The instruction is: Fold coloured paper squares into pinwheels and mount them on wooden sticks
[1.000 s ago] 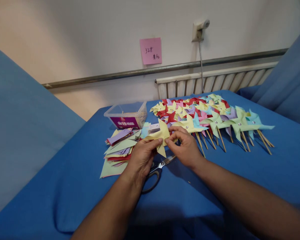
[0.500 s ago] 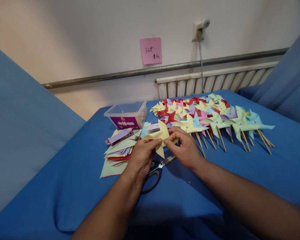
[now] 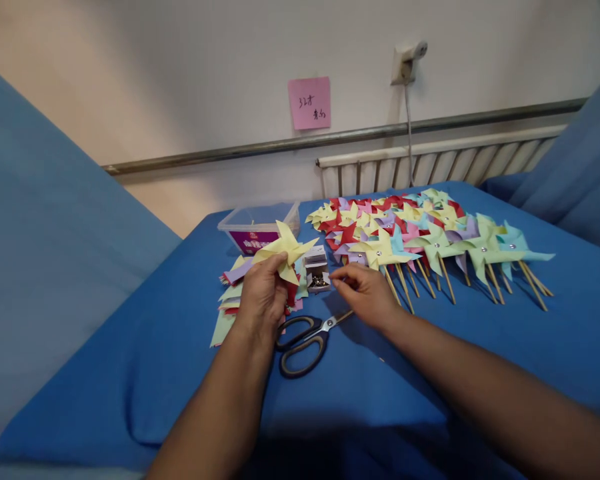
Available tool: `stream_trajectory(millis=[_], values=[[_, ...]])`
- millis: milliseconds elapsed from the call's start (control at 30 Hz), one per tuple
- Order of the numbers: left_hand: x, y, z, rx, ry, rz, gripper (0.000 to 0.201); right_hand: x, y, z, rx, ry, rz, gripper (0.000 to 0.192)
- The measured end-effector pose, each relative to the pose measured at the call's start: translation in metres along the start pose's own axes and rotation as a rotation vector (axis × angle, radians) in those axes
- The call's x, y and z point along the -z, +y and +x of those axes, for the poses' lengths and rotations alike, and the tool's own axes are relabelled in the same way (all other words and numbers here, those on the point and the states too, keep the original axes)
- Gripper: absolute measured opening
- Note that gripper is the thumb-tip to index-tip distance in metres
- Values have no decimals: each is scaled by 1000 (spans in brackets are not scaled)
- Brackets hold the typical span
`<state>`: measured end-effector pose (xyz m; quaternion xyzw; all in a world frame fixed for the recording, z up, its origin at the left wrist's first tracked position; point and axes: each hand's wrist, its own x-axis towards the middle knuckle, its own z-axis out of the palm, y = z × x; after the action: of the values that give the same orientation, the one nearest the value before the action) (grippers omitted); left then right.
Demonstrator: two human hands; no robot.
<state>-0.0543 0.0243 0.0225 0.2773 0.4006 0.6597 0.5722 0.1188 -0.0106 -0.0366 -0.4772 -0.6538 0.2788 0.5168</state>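
My left hand (image 3: pixel 260 297) holds a folded yellow paper pinwheel (image 3: pixel 285 250) up above a stack of coloured paper squares (image 3: pixel 233 293). My right hand (image 3: pixel 363 293) hovers just right of a small open box of pins (image 3: pixel 317 275), its fingertips pinched together close to the box; whether a pin sits between them is too small to tell. Black-handled scissors (image 3: pixel 305 337) lie on the blue cloth (image 3: pixel 130 373) between my hands.
Several finished pinwheels on wooden sticks (image 3: pixel 430 233) lie in rows to the right. A clear plastic tub (image 3: pixel 260 227) stands behind the paper stack. A radiator (image 3: pixel 430 163), a wall socket with cable (image 3: pixel 405 60) and a pink sticky note (image 3: pixel 309 102) are on the wall.
My right hand let go of the yellow pinwheel and moved to the pin box. My left hand lifted the pinwheel up and to the left, uncovering the box.
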Motion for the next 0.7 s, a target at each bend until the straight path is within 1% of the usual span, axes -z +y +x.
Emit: stream_trajectory(millis=[133, 267, 367, 433, 533, 700], values=[[0, -2, 0, -23, 6, -36, 12, -8, 1, -1, 14, -222, -313, 15], [-2, -4, -5, -33, -11, -40, 10, -18, -6, -1, 57, -355, -555, 22], [-4, -6, -7, -8, -25, -41, 8, -24, -10, -1, 69, -388, -653, 29], [-4, -8, -8, 7, -43, -44, 8, -27, -10, -1, 69, -390, -684, 30], [-2, -11, -7, 18, -74, -42, 13, -29, -9, -3, 64, -384, -689, 30], [0, -12, -5, 16, -91, -29, 17, -31, -9, -4, 44, -405, -672, 32]])
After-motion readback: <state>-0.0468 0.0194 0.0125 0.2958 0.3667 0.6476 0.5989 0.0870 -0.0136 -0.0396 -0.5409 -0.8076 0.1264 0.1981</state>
